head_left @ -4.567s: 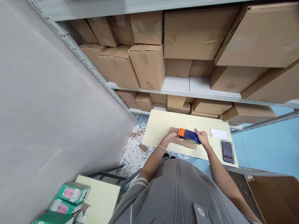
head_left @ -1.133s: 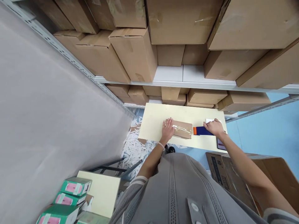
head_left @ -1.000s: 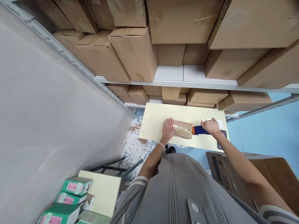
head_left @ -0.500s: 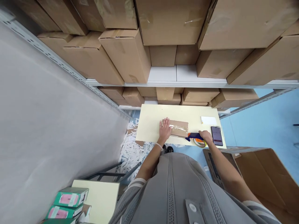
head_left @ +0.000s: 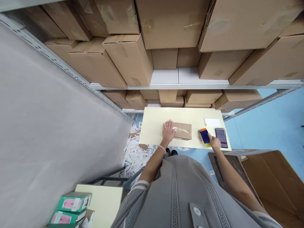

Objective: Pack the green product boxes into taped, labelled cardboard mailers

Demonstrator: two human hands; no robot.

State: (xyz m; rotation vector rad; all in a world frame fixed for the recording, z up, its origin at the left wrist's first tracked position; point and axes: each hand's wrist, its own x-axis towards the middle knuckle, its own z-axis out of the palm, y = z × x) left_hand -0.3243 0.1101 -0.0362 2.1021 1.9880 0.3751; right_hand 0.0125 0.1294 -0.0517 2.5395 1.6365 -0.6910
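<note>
A small cardboard box (head_left: 182,130) lies on the cream tabletop (head_left: 152,117), with clear tape shining along its top. My left hand (head_left: 168,130) rests flat over the box's left end, fingers stretched out. To the right of the box, and apart from it, my right hand (head_left: 215,143) is closed round a tape dispenser (head_left: 204,135), dark blue with an orange edge. A bit of yellow shows under the dispenser; its tape roll is mostly hidden. Close to my right hand lies a phone (head_left: 221,138), and a white card (head_left: 212,122) is behind it.
Shelves of cardboard boxes (head_left: 173,23) rise beyond the table. An open large carton (head_left: 273,177) stands at lower right. White paper shreds (head_left: 137,158) cover the floor at left. Green boxes (head_left: 71,204) sit by a second cream surface (head_left: 104,199) at lower left.
My right hand has moved the tape dispenser right, away from the box's end, and turned it so its orange edge points away from me. My left hand stays on the box.
</note>
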